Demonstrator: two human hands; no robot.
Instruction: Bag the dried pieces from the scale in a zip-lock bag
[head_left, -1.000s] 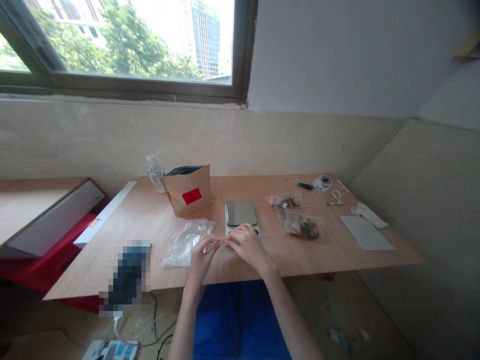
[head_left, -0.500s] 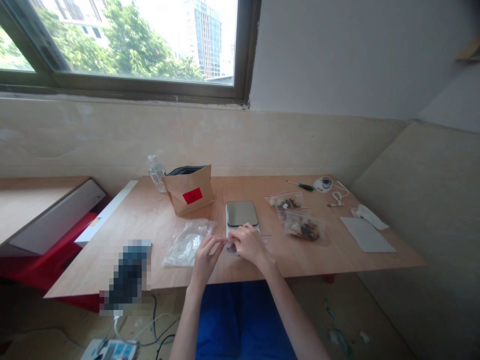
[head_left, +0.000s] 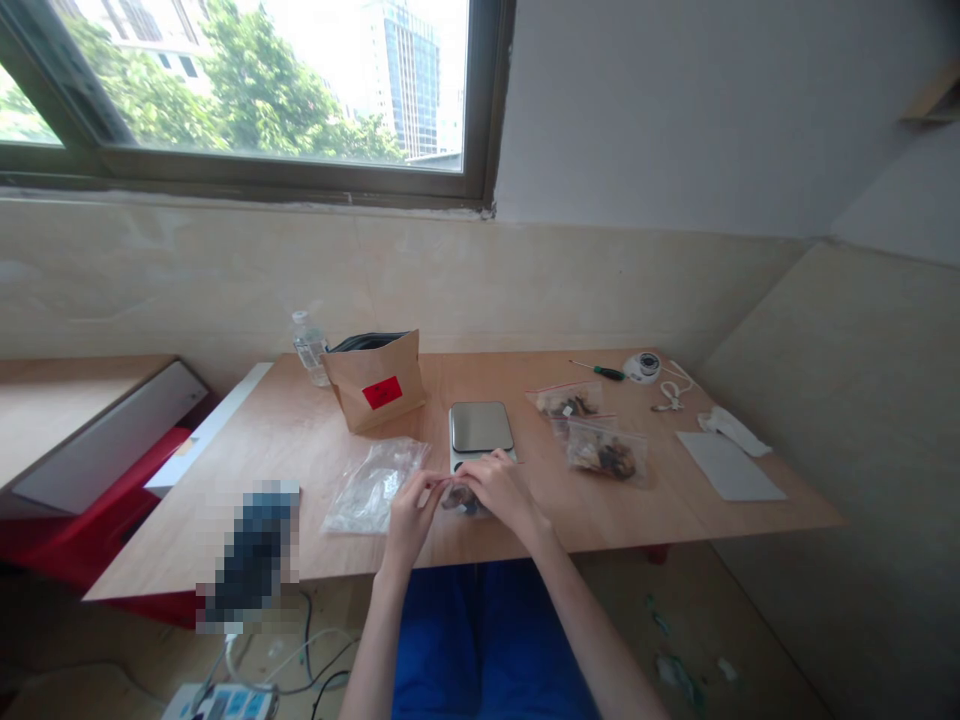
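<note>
Both hands meet at the table's front edge over a small clear zip bag (head_left: 463,500) with dark bits inside. My left hand (head_left: 412,505) pinches the left end of its upper edge. My right hand (head_left: 496,487) is closed over the bag's right part and hides much of it. Just behind them stands a kitchen scale (head_left: 481,427) with a bare metal plate; its front strip is partly covered by my fingers. To the left lies a crumpled clear plastic bag (head_left: 377,487). On the right, filled zip bags (head_left: 609,455) hold brown and pale dried pieces.
A brown paper pouch (head_left: 379,385) with a red label stands open at the back left, beside a plastic bottle (head_left: 309,350). Further right are a screwdriver (head_left: 607,373), a white dome camera (head_left: 643,368) and white paper (head_left: 729,466). A blurred-out dark object (head_left: 255,550) lies front left.
The zip bag between my hands shows more of its dark contents, below my fingers. Both hands keep nearly the same place and grip. The whole view has shifted slightly.
</note>
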